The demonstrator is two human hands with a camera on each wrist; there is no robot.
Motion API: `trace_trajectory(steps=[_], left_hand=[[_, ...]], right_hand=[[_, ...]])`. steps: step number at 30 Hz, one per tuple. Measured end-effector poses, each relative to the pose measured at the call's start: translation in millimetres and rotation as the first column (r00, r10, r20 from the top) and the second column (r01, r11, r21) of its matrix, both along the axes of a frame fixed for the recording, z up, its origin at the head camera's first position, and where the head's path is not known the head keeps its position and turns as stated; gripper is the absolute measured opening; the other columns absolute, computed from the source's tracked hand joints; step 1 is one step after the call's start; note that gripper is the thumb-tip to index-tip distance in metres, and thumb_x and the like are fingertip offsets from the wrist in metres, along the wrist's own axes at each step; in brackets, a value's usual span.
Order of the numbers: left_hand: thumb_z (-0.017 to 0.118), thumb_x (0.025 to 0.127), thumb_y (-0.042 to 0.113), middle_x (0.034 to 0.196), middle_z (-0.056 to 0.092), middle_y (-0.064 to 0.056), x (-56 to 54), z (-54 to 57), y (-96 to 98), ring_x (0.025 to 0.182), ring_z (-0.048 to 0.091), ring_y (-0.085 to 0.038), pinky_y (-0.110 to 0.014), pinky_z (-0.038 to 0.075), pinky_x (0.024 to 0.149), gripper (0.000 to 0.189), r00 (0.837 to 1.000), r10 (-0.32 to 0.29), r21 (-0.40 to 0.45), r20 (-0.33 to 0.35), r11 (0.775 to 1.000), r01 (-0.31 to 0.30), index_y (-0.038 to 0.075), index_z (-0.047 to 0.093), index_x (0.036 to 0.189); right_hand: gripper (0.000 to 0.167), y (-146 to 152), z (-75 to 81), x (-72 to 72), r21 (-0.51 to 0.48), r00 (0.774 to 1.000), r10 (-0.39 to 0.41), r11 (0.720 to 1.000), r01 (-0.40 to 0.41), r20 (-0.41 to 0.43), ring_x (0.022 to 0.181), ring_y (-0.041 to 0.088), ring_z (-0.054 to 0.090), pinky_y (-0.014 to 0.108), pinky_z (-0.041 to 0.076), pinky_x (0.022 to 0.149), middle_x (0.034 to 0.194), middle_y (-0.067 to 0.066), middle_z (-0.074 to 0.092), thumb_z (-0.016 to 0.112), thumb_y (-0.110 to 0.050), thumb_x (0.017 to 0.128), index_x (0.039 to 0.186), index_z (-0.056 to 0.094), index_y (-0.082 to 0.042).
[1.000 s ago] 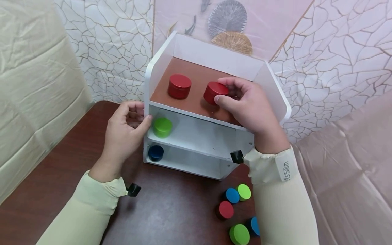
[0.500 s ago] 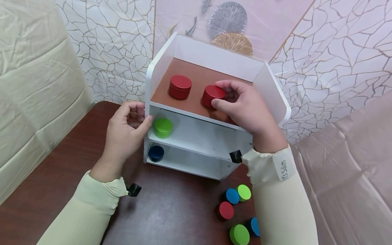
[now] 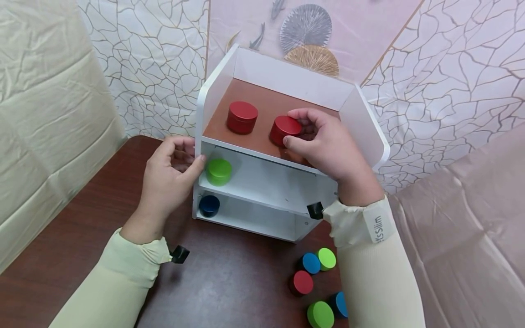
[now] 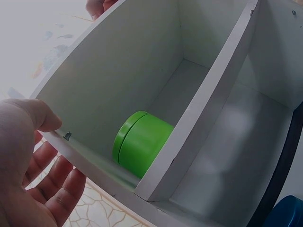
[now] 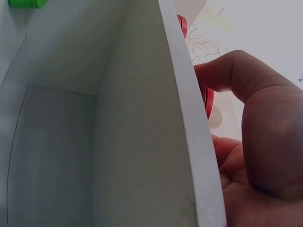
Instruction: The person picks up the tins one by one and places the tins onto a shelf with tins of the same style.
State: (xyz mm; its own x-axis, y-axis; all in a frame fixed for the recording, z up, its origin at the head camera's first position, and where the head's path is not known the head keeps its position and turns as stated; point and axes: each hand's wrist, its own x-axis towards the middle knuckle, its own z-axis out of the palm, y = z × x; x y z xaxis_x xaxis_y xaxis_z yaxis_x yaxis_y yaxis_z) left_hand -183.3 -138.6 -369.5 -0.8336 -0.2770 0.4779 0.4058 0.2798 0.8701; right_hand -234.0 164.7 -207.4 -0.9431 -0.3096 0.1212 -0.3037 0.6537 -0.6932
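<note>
My right hand pinches a round red tin between thumb and fingers, on the brown top of a small white shelf unit. To its left stands a second red tin. With thumb on the front edge and fingers round the outer side, my left hand grips the unit's left panel. Behind that panel a green tin sits on the middle shelf, and a dark blue tin is on the bottom one. From the right wrist, the shelf edge hides most of the held red tin.
On the dark wooden table, front right, several tins are grouped, among them a red tin, a blue tin and a green tin. My right sleeve partly covers another blue tin. Patterned wall coverings stand behind the unit.
My right hand has lowered the red tin slightly and moved it a little left onto the top of the shelf unit. The left hand keeps its hold on the panel.
</note>
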Motion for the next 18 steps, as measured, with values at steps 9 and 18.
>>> trace_trajectory(steps=[9, 18], left_hand=[[0.083, 0.102, 0.020, 0.114, 0.072, -0.006, 1.9, 1.2, 0.1, 0.102, 0.067, -0.016, -0.014, 0.059, 0.082, 0.034, 1.000, -0.002, -0.008, 0.010, 1.000, 0.002, 0.009, 0.070, 0.131], [0.083, 0.101, 0.021, 0.114, 0.072, -0.006, 2.9, 1.4, -0.4, 0.102, 0.067, -0.016, -0.015, 0.059, 0.082, 0.034, 1.000, 0.000, -0.009, 0.013, 1.000, 0.000, 0.010, 0.071, 0.131]], right_hand=[[0.055, 0.5, 0.0, 0.7, 0.034, 1.000, 0.013, 0.999, -0.012, -0.015, 0.114, 0.026, 0.073, 0.027, 0.060, 0.087, 0.135, 0.009, 0.074, 0.080, -0.024, 0.100, 0.152, 0.064, -0.019], [0.057, 1.5, 0.3, 0.4, 0.024, 1.000, 0.019, 1.000, -0.019, -0.008, 0.118, 0.027, 0.073, 0.030, 0.061, 0.090, 0.137, 0.008, 0.073, 0.081, -0.025, 0.100, 0.153, 0.063, -0.019]])
